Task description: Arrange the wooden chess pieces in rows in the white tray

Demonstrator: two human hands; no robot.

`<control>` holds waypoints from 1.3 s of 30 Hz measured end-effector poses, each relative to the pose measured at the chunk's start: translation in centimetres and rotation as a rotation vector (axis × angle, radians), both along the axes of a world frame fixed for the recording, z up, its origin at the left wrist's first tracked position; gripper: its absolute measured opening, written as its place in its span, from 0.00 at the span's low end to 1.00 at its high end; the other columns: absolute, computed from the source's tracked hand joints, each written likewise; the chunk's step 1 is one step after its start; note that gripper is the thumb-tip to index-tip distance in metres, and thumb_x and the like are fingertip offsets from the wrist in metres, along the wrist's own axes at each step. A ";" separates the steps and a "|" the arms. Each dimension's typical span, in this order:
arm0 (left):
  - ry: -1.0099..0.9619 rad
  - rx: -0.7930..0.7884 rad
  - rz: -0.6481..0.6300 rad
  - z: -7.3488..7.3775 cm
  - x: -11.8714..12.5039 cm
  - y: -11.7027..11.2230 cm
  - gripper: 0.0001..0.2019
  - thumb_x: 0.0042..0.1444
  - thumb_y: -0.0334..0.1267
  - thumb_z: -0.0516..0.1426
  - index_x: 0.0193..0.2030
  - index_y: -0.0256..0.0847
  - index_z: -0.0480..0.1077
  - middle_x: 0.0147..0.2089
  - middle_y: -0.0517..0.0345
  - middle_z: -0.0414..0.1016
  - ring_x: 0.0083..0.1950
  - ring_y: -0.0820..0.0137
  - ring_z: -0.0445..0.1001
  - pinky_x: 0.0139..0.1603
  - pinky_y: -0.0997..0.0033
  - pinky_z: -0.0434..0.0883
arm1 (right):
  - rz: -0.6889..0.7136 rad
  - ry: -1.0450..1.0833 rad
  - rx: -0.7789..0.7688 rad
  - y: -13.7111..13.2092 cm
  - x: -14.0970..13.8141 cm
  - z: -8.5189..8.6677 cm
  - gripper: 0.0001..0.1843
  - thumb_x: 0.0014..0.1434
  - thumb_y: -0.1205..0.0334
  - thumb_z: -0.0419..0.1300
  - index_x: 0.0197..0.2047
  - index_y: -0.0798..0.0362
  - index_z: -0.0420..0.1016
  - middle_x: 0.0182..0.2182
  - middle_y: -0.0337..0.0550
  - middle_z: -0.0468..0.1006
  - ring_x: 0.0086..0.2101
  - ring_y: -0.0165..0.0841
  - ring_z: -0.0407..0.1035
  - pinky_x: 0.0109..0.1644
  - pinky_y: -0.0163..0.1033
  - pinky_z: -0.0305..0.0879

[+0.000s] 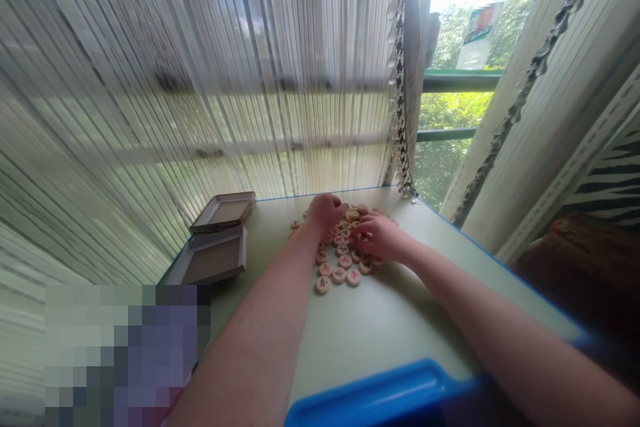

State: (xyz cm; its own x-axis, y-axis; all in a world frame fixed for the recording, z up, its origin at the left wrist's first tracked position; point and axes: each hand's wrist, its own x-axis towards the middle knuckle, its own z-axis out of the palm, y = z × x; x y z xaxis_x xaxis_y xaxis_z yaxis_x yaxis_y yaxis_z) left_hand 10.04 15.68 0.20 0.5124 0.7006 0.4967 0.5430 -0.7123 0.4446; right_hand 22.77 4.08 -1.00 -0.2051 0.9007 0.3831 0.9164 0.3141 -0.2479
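Round wooden Chinese chess pieces (345,261) with red and black characters lie in a loose pile on the pale table (320,340). My left hand (326,211) is at the far left side of the pile, its fingers curled closed; whatever they may hold is hidden. On the right of the pile, my right hand (381,236) rests over several pieces with its fingers bent and apart, the fingertips touching or close above them. Both hands cover part of the pile.
Two open shallow boxes, a box lid (225,212) and a box tray (215,259), sit at the table's left edge. A blue plastic rim (370,390) is at the near edge. String curtains (250,80) hang behind; a bottle (483,23) stands on the window rail.
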 end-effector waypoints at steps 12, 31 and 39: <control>-0.020 -0.046 0.020 0.0 0.1 0.0 0.15 0.45 0.40 0.50 0.13 0.35 0.65 0.13 0.62 0.54 0.19 0.76 0.53 0.23 0.72 0.51 | 0.064 0.046 0.036 0.1 0.4 -0.5 0.12 0.50 0.67 0.61 0.39 0.50 0.80 0.36 0.46 0.78 0.38 0.37 0.70 0.44 0.40 0.65; 0.410 -0.246 0.262 3.0 1.2 -11.6 0.16 0.56 0.41 0.49 0.43 0.39 0.74 0.47 0.47 0.74 0.48 0.63 0.71 0.45 0.68 0.67 | 0.068 -0.028 -0.038 -1.2 3.3 -2.3 0.15 0.52 0.55 0.54 0.32 0.50 0.80 0.34 0.46 0.78 0.33 0.37 0.70 0.36 0.38 0.64; 0.277 0.074 0.187 0.7 -2.7 -12.5 0.22 0.61 0.42 0.41 0.39 0.36 0.74 0.42 0.48 0.74 0.46 0.63 0.69 0.46 0.66 0.67 | -0.085 0.088 -0.250 -2.0 2.7 -1.3 0.17 0.48 0.49 0.58 0.34 0.50 0.79 0.30 0.43 0.79 0.31 0.36 0.70 0.36 0.37 0.64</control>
